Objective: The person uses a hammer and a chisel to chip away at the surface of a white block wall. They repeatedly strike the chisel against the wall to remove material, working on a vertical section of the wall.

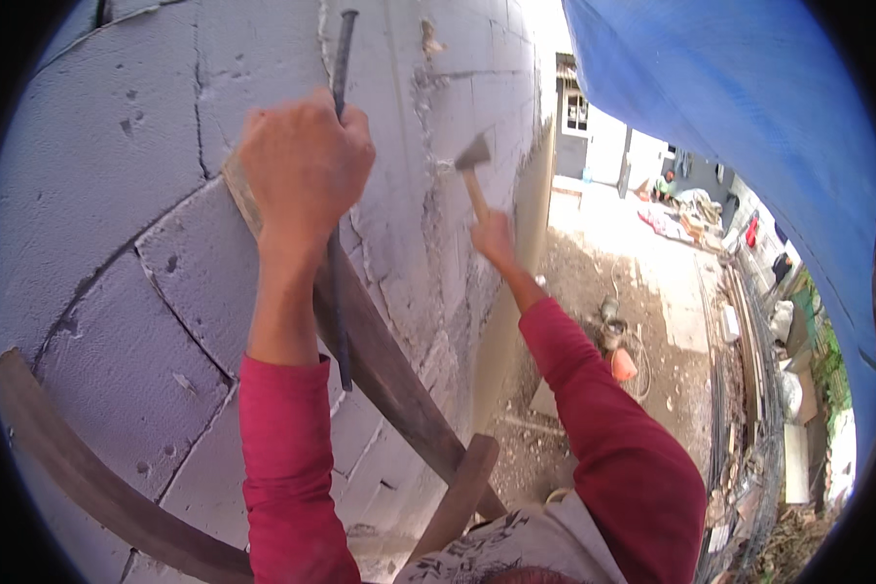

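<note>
My left hand (307, 161) is closed around a long dark metal rod (344, 58) beside the pale block wall (156, 97). The rod's upper end rises above the fist, and its lower end shows past my wrist. My right hand (493, 238), farther right, grips a hammer (474, 173) by its light wooden handle. The hammer's dark, wedge-like head is slightly blurred and stands apart from the rod. Rough patches and cracks run down the wall between the two hands.
A wooden plank (384, 365) slants under my left forearm, with a shorter piece (462, 487) crossing it. Another board (97, 477) curves at lower left. A blue tarp (730, 107) hangs upper right. Far below lie an orange container (623, 365) and long bars (764, 419); a person (665, 185) sits beyond.
</note>
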Motion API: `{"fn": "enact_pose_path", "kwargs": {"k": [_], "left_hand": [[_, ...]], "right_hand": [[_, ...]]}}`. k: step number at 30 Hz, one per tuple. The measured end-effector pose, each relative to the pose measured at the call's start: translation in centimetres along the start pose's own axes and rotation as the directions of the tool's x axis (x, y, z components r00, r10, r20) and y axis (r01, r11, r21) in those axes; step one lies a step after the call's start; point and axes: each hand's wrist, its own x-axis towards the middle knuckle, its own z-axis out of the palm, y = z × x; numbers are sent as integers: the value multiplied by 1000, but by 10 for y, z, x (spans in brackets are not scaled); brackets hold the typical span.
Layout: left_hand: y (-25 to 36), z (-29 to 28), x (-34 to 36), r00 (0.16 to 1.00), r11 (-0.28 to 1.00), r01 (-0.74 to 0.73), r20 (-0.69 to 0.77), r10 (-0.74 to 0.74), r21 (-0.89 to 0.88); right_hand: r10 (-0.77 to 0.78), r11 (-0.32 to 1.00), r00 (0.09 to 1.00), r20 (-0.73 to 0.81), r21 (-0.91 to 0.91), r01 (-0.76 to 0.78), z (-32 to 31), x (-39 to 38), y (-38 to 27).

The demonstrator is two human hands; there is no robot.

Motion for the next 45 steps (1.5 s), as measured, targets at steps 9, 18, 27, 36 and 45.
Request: {"fn": "enact_pose_path", "kwargs": {"k": [9, 18, 27, 36, 45], "left_hand": [[-3, -1, 3, 993, 996, 84, 76, -86, 30], [1, -4, 11, 1000, 999, 29, -3, -29, 23], [-8, 1, 4, 996, 999, -23, -86, 25, 26], [17, 3, 6, 1000, 999, -10, -18, 10, -42], [-3, 0, 2, 999, 1000, -10, -49, 10, 14]], "right_hand": [[50, 587, 536, -842, 459, 667, -92, -7, -174], [-3, 997, 997, 74, 80, -3, 2, -45, 13], [-212, 688, 789, -576, 486, 539, -108, -19, -176], [-203, 903, 739, -643, 168, 395, -39, 100, -144], [-188, 822, 887, -422, 426, 377, -99, 39, -185]]}}
